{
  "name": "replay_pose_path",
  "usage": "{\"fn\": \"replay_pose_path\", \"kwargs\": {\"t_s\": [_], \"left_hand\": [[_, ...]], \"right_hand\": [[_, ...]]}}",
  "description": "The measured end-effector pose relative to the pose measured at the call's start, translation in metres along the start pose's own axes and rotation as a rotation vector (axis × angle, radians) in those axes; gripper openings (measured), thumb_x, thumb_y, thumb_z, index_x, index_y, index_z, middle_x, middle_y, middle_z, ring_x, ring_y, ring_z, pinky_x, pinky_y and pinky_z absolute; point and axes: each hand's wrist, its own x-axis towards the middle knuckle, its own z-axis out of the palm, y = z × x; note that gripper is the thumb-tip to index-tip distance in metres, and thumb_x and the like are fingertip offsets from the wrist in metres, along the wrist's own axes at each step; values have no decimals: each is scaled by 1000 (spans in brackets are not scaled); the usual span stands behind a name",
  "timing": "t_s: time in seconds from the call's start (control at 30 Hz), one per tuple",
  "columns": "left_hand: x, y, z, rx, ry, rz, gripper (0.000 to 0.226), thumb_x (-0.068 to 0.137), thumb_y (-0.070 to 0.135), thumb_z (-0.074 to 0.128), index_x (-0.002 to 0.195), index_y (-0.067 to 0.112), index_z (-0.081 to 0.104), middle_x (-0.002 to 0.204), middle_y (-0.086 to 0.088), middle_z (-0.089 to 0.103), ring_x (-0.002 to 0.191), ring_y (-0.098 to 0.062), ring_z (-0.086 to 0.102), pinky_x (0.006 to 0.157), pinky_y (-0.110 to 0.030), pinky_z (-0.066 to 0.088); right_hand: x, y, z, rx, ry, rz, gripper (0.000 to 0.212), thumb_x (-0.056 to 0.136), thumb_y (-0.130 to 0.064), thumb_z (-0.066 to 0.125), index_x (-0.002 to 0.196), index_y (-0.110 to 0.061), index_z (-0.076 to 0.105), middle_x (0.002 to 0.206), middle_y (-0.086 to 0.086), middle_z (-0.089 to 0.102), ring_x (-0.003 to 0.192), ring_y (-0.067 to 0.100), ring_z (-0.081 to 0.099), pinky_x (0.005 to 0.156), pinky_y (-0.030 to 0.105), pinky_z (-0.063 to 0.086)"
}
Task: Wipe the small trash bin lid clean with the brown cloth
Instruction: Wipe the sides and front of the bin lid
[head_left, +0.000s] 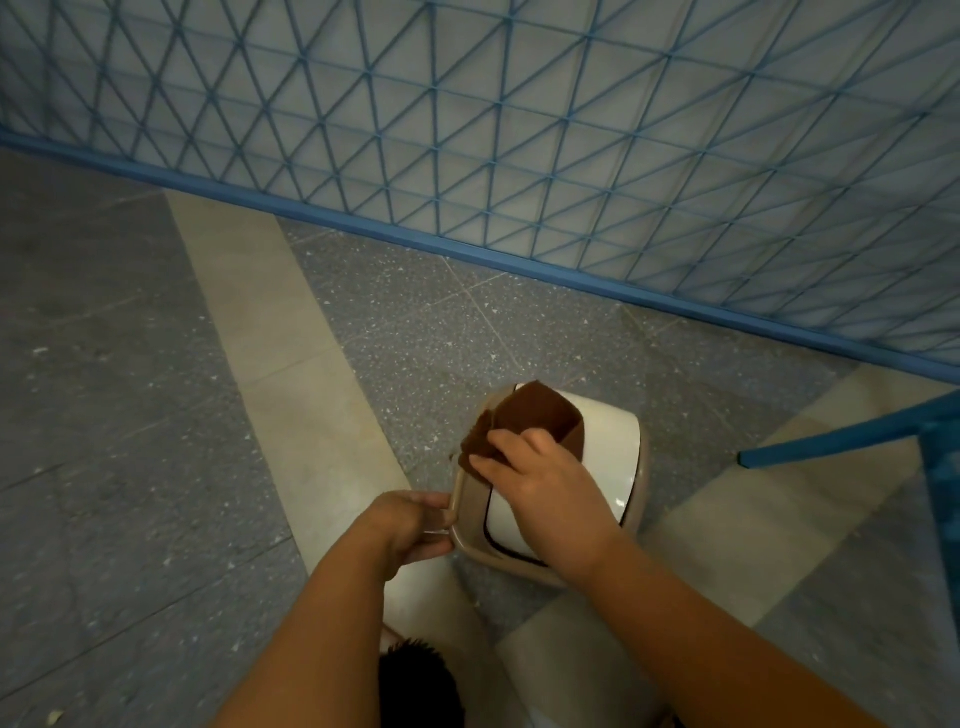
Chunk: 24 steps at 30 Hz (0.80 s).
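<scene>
A small trash bin stands on the floor with a beige rim (470, 501) and a white swing lid (610, 452). The brown cloth (535, 410) lies folded over the lid's far left part. My right hand (540, 478) rests on top of the lid, its fingers curled over the near edge of the cloth and pressing it down. My left hand (415, 525) grips the near left corner of the beige rim, thumb on top. The bin's body is mostly hidden under the lid and my right forearm.
A blue metal grille fence (493, 130) with a blue base rail (467, 254) runs across the back. A second blue bar (852, 431) juts in at the right. Grey speckled floor with beige strips (275, 332) lies to the left. A dark object (415, 686) sits near the bottom edge.
</scene>
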Motion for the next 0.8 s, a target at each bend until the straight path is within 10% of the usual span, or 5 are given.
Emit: {"fn": "replay_pose_path", "kwargs": {"t_s": [0.6,0.8], "left_hand": [[1,-2,2,-118,0,-60,15,91,-2,55,99,2,67,99,-17,67,86,-26,65,58,-26,59],[7,-3,8,-127,9,-14,18,90,-2,59,108,1,61,90,-12,61,81,-25,59,76,-37,55]], "right_hand": [[-42,-28,34,23,-38,-76,43,67,-22,75,109,-26,68,119,-3,62,91,18,60,69,25,53],[-84,-16,51,44,-88,-74,37,72,-22,49,104,-29,66,110,-6,63,81,17,60,59,23,51]]}}
